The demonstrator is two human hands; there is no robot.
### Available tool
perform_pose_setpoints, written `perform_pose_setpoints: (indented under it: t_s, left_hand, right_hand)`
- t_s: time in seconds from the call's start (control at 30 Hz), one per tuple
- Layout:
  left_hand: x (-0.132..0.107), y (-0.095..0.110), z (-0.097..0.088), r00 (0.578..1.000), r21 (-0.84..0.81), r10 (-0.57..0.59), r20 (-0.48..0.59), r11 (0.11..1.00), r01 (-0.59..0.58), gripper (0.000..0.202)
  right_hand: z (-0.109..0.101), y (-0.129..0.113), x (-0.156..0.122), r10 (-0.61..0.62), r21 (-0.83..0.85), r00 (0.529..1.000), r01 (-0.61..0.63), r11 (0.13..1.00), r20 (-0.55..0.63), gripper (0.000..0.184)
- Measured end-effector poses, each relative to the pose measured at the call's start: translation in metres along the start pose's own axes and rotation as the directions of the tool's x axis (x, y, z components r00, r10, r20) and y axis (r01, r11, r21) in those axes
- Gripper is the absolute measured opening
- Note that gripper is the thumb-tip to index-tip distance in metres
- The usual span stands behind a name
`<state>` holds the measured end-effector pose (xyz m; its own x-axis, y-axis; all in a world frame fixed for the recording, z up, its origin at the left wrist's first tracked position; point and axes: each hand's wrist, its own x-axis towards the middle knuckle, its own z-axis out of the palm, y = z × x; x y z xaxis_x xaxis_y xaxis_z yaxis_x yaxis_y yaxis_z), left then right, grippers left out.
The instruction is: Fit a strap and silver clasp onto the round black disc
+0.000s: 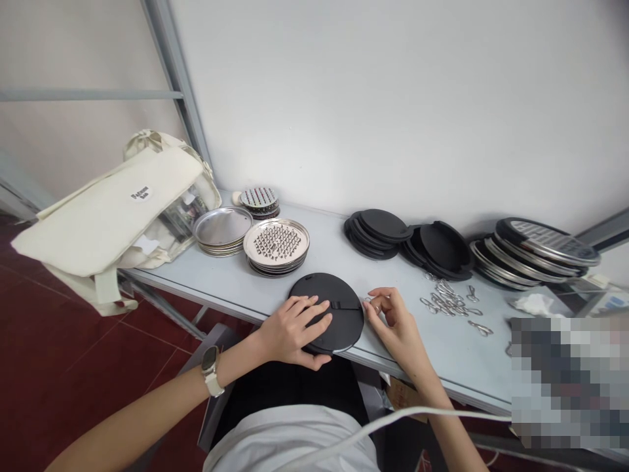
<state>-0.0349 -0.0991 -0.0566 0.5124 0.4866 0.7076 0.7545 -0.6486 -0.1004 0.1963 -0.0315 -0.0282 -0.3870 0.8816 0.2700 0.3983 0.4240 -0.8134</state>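
A round black plastic disc (339,328) lies at the table's front edge, with a slot and a raised strip on its top. My left hand (297,328) grips it, fingers spread across the top and thumb at the near rim. Just right of the disc, my right hand (390,321) pinches a small metal wire piece (367,300), mostly hidden by the fingertips. Similar looped metal wire clips (448,300) lie in a loose pile farther right. Behind the disc stands a stack of round metal grater plates (276,244), the top one with raised teeth.
Plain round metal plates (223,227) and smaller grater discs (259,198) stand at the back left beside a cream bag (122,203). Black discs (378,229), black trays (439,249) and rimmed grater discs (535,246) line the wall. A white cable (393,416) crosses in front.
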Motion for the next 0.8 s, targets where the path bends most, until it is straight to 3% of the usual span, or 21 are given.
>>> perform_pose_setpoints:
  t_s: [0.27, 0.53, 0.8]
  left_hand:
    - [0.0006, -0.0004, -0.0006, 1.000, 0.009, 0.006, 0.010, 1.000, -0.006, 0.057]
    - [-0.0018, -0.0003, 0.0016, 1.000, 0.004, 0.004, -0.001, 1.000, -0.004, 0.058]
    - [-0.0010, -0.0005, 0.0012, 1.000, 0.001, 0.005, 0.009, 1.000, -0.005, 0.059]
  right_hand:
    - [0.0010, 0.0073, 0.0021, -0.038, 0.013, 0.999, 0.038, 0.999, -0.033, 0.028]
    - [0.0013, 0.0107, 0.0015, -0.026, 0.056, 0.993, 0.032, 0.998, -0.116, 0.018]
    - [-0.0008, 0.0030, 0.0014, -0.011, 0.039, 0.998, 0.013, 0.999, -0.060, 0.017]
